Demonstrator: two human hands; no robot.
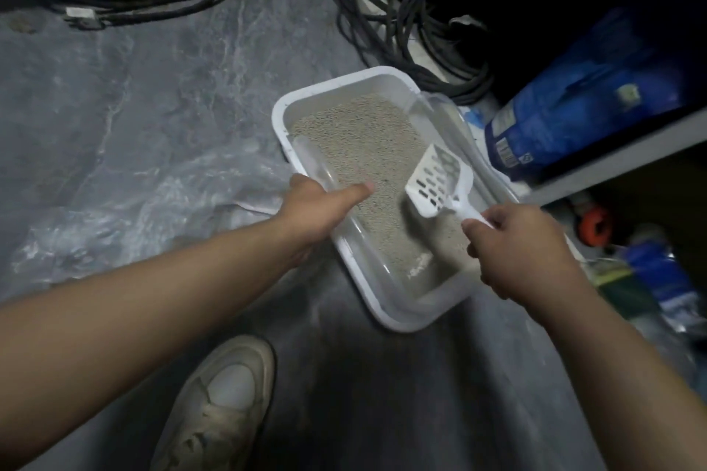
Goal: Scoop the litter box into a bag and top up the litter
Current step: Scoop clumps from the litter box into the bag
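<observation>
Grey marbled floor (160, 96) fills most of the view, dim light. White litter box (285, 115) sits on it right of centre, angled, near end toward the person. Pale grey litter (359, 149) covers most of the bottom; near corner looks thin, bare plastic showing there. Clear plastic bag (126, 210) lies crumpled on the floor just left of the box, mouth not clearly open. Blue litter bag (574, 103) stands on a low shelf (612, 164) to the right, near the box's far side. Tangle of black cables (413, 34) behind the box. One pale shoe (225, 405) at bottom.

Left hand (317, 210) grips the box's left rim, thumb lying over the edge toward the litter, steadying it. Right hand (524, 249) is curled around the handle of the white slotted scoop (436, 180); scoop head is raised just above the litter on the right side, tilted, looks empty or close to it. No clumps visible from here; litter surface is blurred.

Step in hand, judged: sifting, early in the task, nothing bagged that I can see, top-up not started. To do it well: push the scoop in low and flat along the bottom, lift slowly, shake lightly so clean grains drop through the slots, keep the left hand clamped so the box doesn't slide. Bag should be opened before carrying a load over, else spill on the floor.
</observation>
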